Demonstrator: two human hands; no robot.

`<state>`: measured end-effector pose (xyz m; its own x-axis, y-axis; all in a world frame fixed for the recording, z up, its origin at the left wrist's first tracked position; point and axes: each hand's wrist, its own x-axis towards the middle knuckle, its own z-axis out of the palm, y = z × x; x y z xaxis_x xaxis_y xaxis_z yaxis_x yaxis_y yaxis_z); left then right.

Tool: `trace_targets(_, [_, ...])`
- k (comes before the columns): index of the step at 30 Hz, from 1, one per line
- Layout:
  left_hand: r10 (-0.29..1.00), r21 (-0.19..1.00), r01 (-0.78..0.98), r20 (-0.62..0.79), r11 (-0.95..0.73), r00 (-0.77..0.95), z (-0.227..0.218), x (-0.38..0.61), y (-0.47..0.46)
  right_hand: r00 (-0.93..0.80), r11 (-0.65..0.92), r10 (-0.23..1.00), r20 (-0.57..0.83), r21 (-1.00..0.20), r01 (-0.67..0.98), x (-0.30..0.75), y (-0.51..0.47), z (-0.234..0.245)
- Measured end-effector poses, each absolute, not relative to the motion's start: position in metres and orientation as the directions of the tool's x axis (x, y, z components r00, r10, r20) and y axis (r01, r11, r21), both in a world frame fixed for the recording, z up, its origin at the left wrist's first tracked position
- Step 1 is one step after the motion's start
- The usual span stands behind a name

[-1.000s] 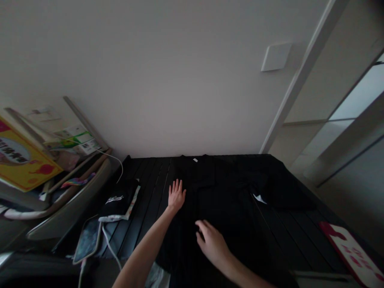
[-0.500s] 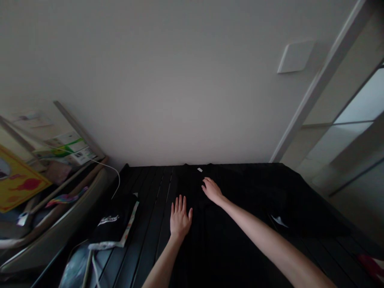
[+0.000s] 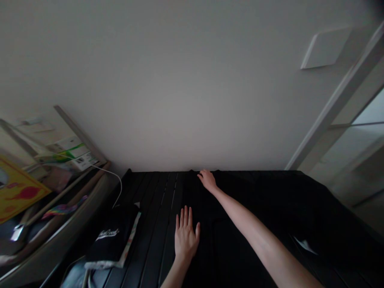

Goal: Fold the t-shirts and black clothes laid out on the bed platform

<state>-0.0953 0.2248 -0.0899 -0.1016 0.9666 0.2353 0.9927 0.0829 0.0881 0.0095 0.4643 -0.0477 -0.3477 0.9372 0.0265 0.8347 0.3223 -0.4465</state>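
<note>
A black garment (image 3: 240, 240) lies spread over dark slats against the wall; its outline is hard to make out in the dim light. My left hand (image 3: 186, 236) rests flat on its left part, palm down, fingers stretched out and thumb apart. At the garment's far edge by the wall is my right hand (image 3: 207, 180), its fingers slightly bent and apart from the thumb, with nothing visible between them. The small white label near that edge is out of sight, around where my right hand is.
A folded black garment with white lettering (image 3: 109, 234) lies on the slatted surface (image 3: 150, 236) at left. Further left stands a cluttered grey container (image 3: 90, 208) with a yellow printed board (image 3: 22, 188). A white cable (image 3: 120, 182) hangs nearby. A wall switch (image 3: 325, 48) is at upper right.
My right hand has moved away from me, up to the garment's far edge, and the white label no longer shows. My left hand stays flat on the cloth. The view has shifted slightly.
</note>
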Motion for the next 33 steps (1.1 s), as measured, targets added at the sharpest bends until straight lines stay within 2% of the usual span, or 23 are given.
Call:
trace_targets(7, [0.969,0.093,0.992,0.224,0.088,-0.107,-0.092,-0.095,0.226,-0.233,0.202,0.972,-0.033,-0.392,0.898,0.040,0.460,-0.058])
trace_targets(14, [0.968,0.095,0.992,0.230,0.084,-0.104,-0.091,-0.094,0.226,-0.324,0.272,0.941,-0.094,-0.357,0.894,0.097,0.461,-0.054])
trace_targets(18, [0.970,0.094,0.992,0.218,0.088,-0.106,-0.090,-0.093,0.226,-0.318,0.278,0.942,-0.109,-0.277,0.920,0.134,0.454,-0.048])
trace_targets(23, [0.971,0.102,0.990,0.206,0.099,-0.118,-0.088,-0.091,0.226,-0.026,0.022,0.999,-0.035,-0.107,0.994,0.181,0.440,-0.037])
trace_targets(27, [0.970,0.116,0.988,0.210,0.099,-0.122,-0.087,-0.089,0.225,0.188,-0.189,0.981,-0.044,-0.016,0.982,0.229,0.419,-0.030])
trace_targets(30, [0.969,0.115,0.988,0.215,0.099,-0.122,-0.088,-0.090,0.224,0.259,-0.262,0.960,-0.107,-0.022,0.965,0.264,0.401,-0.022])
trace_targets(33, [0.967,0.109,0.989,0.225,0.098,-0.120,-0.090,-0.091,0.224,0.264,-0.284,0.946,-0.188,-0.090,0.954,0.287,0.388,-0.011])
